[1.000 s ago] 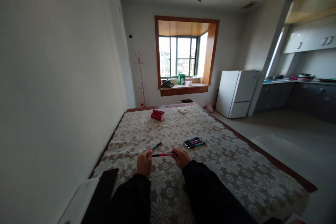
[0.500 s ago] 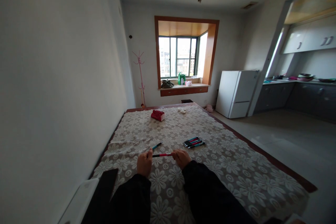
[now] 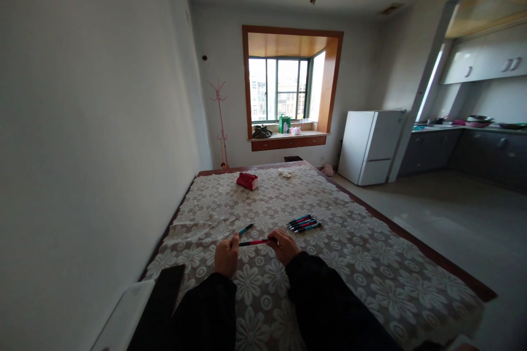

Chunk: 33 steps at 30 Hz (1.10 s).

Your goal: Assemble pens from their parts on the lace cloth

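A red and black pen (image 3: 256, 242) lies level between my two hands, just above the flowered tablecloth (image 3: 267, 279). The fingers of my left hand (image 3: 226, 255) are closed around its left end. My right hand (image 3: 283, 246) pinches the other end, and the fingers hide its tip. Just beyond my left hand, a blue and black pen (image 3: 246, 228) points away to the right, its near end partly hidden by that hand. Several blue and red pens (image 3: 303, 223) lie side by side on the cloth, beyond my right hand.
A red packet (image 3: 247, 180) and a small whitish item (image 3: 285, 174) lie toward the table's far end. A dark flat object (image 3: 164, 296) and a white box-like object (image 3: 123, 312) are at the near left by the wall. A white fridge (image 3: 370, 147) stands beyond the table's right side.
My right-hand fingers have shifted slightly up and left over the pen's right end. My left hand and the pens on the cloth have stayed in place.
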Each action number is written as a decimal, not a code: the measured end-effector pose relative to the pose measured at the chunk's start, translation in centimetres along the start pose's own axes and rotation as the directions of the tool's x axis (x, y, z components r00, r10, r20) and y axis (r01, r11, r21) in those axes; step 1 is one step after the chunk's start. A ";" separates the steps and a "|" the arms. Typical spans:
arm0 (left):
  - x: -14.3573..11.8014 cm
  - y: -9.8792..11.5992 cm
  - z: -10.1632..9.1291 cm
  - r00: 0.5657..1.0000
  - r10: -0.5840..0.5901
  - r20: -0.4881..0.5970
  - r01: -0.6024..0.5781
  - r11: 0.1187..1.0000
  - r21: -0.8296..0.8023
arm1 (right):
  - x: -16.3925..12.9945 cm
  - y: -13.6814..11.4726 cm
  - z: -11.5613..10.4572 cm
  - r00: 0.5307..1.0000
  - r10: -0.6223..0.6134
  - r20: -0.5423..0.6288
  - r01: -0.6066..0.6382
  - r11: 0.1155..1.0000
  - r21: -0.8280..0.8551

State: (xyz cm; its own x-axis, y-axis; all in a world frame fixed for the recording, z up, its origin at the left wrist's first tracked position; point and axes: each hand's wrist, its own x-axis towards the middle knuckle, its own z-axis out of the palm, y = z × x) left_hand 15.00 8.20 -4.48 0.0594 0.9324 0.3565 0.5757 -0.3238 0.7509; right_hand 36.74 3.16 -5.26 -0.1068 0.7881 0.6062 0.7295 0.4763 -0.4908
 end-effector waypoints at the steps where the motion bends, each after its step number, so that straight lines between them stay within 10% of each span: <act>1: 0.0 0.0 0.0 1.000 -0.005 -0.001 0.005 1.000 0.000 | -0.1 0.1 0.1 0.999 0.017 0.036 -0.016 1.000 -0.027; 33: -0.1 0.3 -0.2 1.000 0.002 0.010 -0.002 1.000 -0.001 | 0.0 0.2 0.2 1.000 -0.013 -0.014 0.013 1.000 0.000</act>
State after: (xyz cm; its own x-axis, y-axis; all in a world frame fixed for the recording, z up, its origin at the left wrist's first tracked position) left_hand 15.05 7.98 -4.17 0.0684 0.9333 0.3526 0.5747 -0.3257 0.7507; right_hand 36.75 3.37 -5.53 -0.1066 0.7767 0.6208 0.7279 0.4863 -0.4834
